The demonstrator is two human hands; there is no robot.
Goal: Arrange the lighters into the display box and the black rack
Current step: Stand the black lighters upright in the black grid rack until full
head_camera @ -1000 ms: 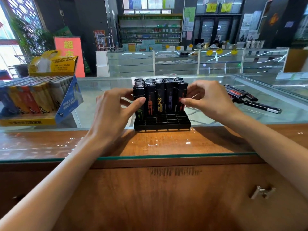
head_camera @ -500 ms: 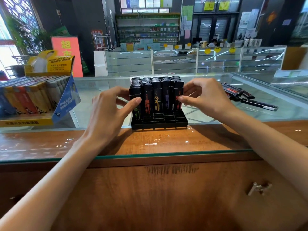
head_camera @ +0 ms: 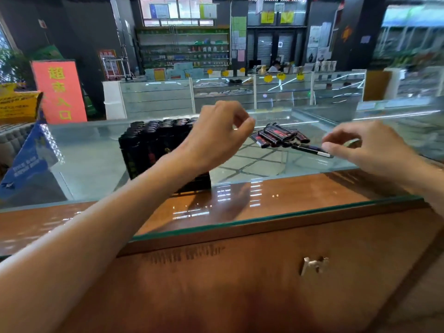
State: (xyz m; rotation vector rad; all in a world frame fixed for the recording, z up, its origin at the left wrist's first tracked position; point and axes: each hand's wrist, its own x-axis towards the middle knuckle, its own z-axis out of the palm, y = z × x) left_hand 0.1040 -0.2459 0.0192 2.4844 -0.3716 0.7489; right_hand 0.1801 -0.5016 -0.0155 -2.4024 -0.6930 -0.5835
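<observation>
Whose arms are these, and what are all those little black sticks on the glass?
Those are a person's bare arms; no machine here. The camera sits on their head, looking down at a glass shop counter. The black sticks are lighters. Many stand upright in a black plastic rack; a loose pile lies on the glass further right. The left hand hovers by the rack, holding nothing. The right hand reaches one loose lighter; it is too blurry to tell if it grips it. Far left stands a cardboard display box with a blue flap.

Left hand, right hand off rack
</observation>
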